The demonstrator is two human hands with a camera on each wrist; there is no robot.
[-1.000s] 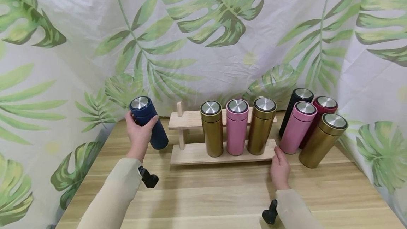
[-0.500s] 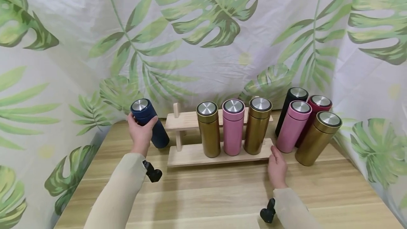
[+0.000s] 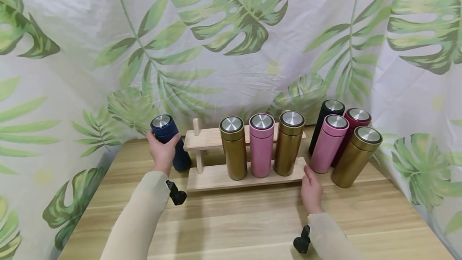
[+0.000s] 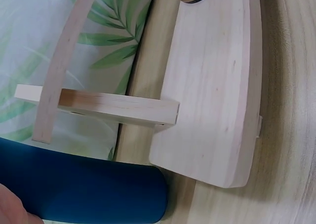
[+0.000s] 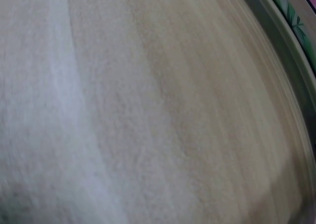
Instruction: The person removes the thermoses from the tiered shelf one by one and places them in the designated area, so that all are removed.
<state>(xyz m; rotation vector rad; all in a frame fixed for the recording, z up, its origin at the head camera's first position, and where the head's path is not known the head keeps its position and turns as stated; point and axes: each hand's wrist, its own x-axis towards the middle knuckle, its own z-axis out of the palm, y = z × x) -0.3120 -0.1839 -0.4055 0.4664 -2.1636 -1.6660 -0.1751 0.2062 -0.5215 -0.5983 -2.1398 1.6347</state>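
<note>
In the head view my left hand (image 3: 163, 152) grips a dark blue thermos bottle (image 3: 181, 155) round its upper part, left of a two-tier wooden rack (image 3: 205, 176). The left wrist view has the bottle's blue body (image 4: 98, 184) beside the lower board's end (image 4: 197, 155); whether its base touches the table is unclear. On the rack's lower board stand a gold bottle (image 3: 234, 151), a pink bottle (image 3: 261, 151) and a second gold bottle (image 3: 288, 151). My right hand (image 3: 312, 191) touches the lower board's right end with its fingers extended.
Right of the rack cluster a black bottle (image 3: 320, 127), a pink bottle (image 3: 327, 147), a red bottle (image 3: 355, 131) and a gold bottle (image 3: 353, 161). A leaf-patterned cloth (image 3: 231, 79) hangs behind the wooden table (image 3: 238, 224). The right wrist view holds mostly tabletop (image 5: 148, 110).
The blue bottle has shifted slightly right, closer to the rack's left end, in my left hand. My right hand stays at the board's right end. The head view has turned a little to the right.
</note>
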